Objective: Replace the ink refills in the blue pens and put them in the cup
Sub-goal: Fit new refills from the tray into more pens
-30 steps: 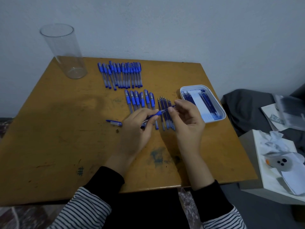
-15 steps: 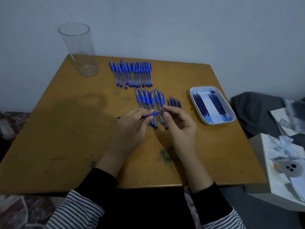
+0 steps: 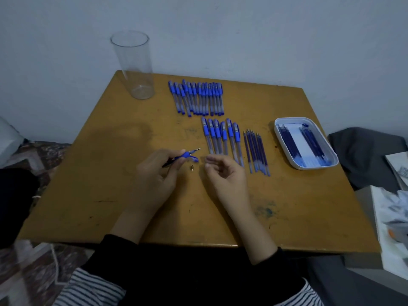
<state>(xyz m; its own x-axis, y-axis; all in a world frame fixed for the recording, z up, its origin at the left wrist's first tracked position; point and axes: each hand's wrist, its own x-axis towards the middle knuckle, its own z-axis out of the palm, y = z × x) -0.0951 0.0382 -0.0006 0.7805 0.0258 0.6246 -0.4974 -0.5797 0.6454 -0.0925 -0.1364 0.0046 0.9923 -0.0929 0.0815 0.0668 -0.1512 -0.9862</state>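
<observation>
My left hand (image 3: 155, 173) grips a blue pen (image 3: 183, 156) with its refill tip bare, pointing up and to the right. My right hand (image 3: 224, 174) hovers beside it, fingers curled, holding nothing. A small brass tip (image 3: 192, 167) and a blue cap (image 3: 195, 159) lie on the table between the hands. A far row of capped blue pens (image 3: 197, 98) and a nearer row of blue pens (image 3: 223, 138) lie ahead. Loose refills (image 3: 256, 151) lie right of them. The clear cup (image 3: 135, 65) stands empty at the far left corner.
A white tray (image 3: 331, 160) with dark blue refills sits at the table's right edge. The yellow-brown table (image 3: 88, 184) stands against a pale wall. Grey cloth (image 3: 364, 155) and a white box with papers (image 3: 388, 228) lie off to the right.
My right hand has let go of the pen and drawn away to the right. The brass tip now lies on the table. The view has shifted left.
</observation>
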